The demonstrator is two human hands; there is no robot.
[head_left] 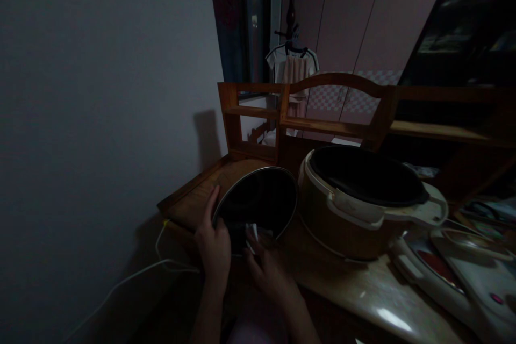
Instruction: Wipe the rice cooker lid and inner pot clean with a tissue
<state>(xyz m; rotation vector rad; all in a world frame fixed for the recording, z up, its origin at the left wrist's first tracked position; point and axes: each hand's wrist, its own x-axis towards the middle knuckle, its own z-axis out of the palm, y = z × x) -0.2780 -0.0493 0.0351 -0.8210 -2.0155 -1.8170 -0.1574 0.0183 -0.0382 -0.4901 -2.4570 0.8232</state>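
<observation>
A round metal pot [258, 193] with a dark inside lies tilted on the table, its mouth turned toward me. My left hand [213, 239] grips its rim on the left side, thumb near the inside. At the lower right of the mouth, my right hand [266, 263] is closed on a crumpled white tissue or cloth [252, 232] against or just inside the rim. Dim light hides its fingertips in part. To the right stands a rice cooker body [342, 226] with a dark open top.
The cooker's detached lid [443, 269] lies at the right on the glossy tabletop [363, 295]. A wooden shelf frame [334, 126] rises along the back. A white wall [113, 91] bounds the left, where a white cord [133, 277] hangs.
</observation>
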